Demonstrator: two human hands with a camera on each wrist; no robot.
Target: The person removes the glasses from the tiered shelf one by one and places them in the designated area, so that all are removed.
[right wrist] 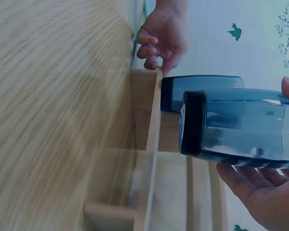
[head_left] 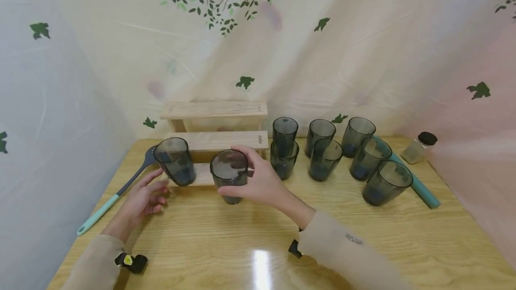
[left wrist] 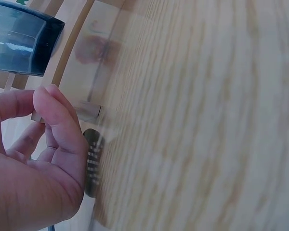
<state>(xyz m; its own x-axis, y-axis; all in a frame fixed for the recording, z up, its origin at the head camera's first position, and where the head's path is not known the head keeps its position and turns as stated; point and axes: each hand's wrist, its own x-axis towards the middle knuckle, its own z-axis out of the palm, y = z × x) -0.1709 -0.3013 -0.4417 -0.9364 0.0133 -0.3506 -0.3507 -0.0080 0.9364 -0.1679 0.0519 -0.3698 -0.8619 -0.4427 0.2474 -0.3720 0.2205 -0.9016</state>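
Note:
My right hand (head_left: 262,178) grips a smoky grey drinking glass (head_left: 229,176), thumb on the near side and fingers around the far side. This glass is upright, held in front of the lowest step of a three-tier wooden shelf (head_left: 215,140). A second glass (head_left: 174,162) stands on the left end of that step. Beside it, my left hand (head_left: 141,198) pinches the left end of the lowest board between thumb and index finger, as the left wrist view shows; its other fingers curl below. In the right wrist view, the held glass (right wrist: 241,127) overlaps the standing glass (right wrist: 202,84).
Several matching glasses (head_left: 324,160) stand in rows right of the shelf. Behind them lies a teal tube (head_left: 423,191), with a small black-lidded jar (head_left: 420,147) farther right. A slotted spatula (head_left: 121,191) lies along the left side. A leaf-printed cloth (head_left: 282,57) hangs behind the table.

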